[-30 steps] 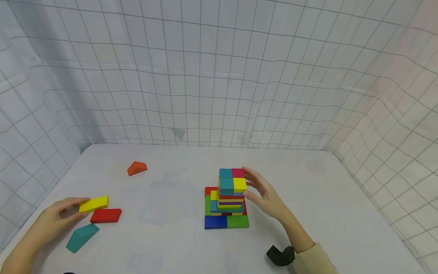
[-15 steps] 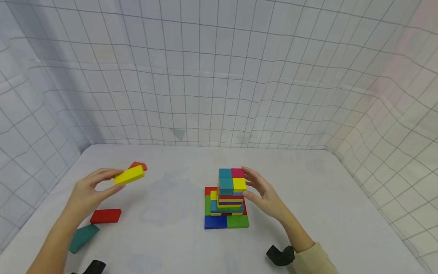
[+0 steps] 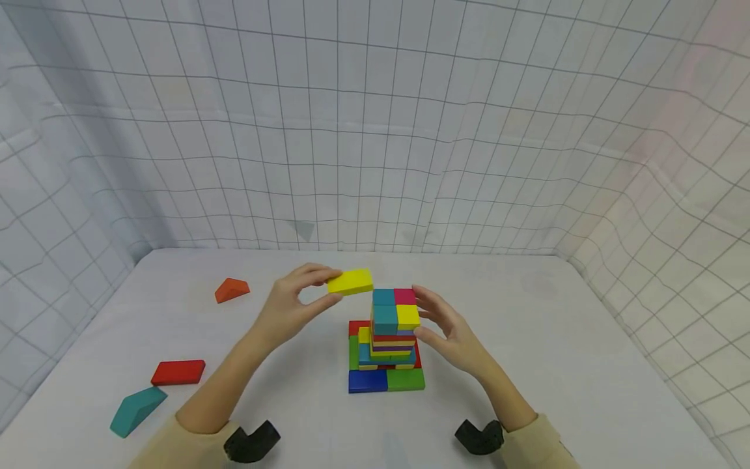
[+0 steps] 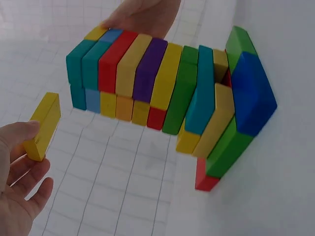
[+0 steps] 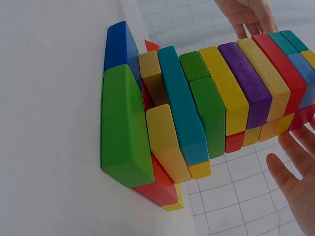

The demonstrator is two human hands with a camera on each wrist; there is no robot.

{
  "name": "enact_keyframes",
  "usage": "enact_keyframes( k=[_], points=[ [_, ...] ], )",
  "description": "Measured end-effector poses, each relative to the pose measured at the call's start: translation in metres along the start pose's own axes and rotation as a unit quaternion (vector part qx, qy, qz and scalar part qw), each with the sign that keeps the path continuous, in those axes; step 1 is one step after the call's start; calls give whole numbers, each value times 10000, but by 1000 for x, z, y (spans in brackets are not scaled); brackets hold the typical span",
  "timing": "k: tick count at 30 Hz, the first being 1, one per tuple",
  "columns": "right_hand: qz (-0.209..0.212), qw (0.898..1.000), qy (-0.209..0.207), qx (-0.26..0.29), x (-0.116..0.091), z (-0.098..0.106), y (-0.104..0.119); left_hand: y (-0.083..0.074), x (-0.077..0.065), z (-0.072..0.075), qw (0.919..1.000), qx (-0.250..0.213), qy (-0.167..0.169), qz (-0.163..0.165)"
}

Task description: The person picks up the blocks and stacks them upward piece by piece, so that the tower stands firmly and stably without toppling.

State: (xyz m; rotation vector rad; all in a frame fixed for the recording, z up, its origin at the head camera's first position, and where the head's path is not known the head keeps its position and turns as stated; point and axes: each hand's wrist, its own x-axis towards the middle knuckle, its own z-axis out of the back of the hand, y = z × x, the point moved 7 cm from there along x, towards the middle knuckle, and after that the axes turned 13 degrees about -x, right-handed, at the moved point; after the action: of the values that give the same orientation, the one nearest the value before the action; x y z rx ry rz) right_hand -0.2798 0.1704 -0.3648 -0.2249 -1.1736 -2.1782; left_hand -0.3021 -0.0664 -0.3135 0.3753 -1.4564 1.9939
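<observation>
My left hand [image 3: 290, 306] pinches a yellow block [image 3: 350, 282] between thumb and fingers, in the air at the upper left of a block tower [image 3: 385, 320]. In the left wrist view the yellow block [image 4: 45, 125] is apart from the tower's top layer [image 4: 80, 64]. The tower has many thin coloured layers, with wider blue and green blocks at its base. My right hand [image 3: 452, 333] stays at the tower's upper right side, fingers extended. In the right wrist view its fingertips [image 5: 290, 142] lie by the magenta block [image 5: 301, 118]; firm contact is hard to tell.
On the table's left lie a red block [image 3: 178, 372], a teal angled block [image 3: 137, 411] and, farther back, an orange angled block [image 3: 232, 290]. Gridded white cloth [image 3: 375, 130] walls the table's back and sides.
My left hand has lifted the yellow block off the left of the table and carried it rightward, up beside the tower's top. My right hand has stayed at the tower.
</observation>
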Motion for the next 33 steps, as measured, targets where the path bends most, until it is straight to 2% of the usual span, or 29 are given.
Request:
enact_keyframes(
  k=[5,10,16,22,27,33],
  points=[
    [-50,10000,27,-22,1,0,6,-7,12,-30,9989,-352,291,-40],
    [-33,10000,61,28,3,3,21,-10,18,-47,9969,-609,498,-37],
    [-89,9999,88,75,2,1,11,-7,21,-52,9967,-559,551,184],
    [-115,9999,66,101,1,0,0,-5,23,-56,9951,-700,631,290],
    [-251,9996,77,94,0,0,0,-4,22,-59,9926,-944,654,394],
    [-170,9998,51,5,-1,1,4,-3,20,-62,9906,-1065,662,552]
  ],
)
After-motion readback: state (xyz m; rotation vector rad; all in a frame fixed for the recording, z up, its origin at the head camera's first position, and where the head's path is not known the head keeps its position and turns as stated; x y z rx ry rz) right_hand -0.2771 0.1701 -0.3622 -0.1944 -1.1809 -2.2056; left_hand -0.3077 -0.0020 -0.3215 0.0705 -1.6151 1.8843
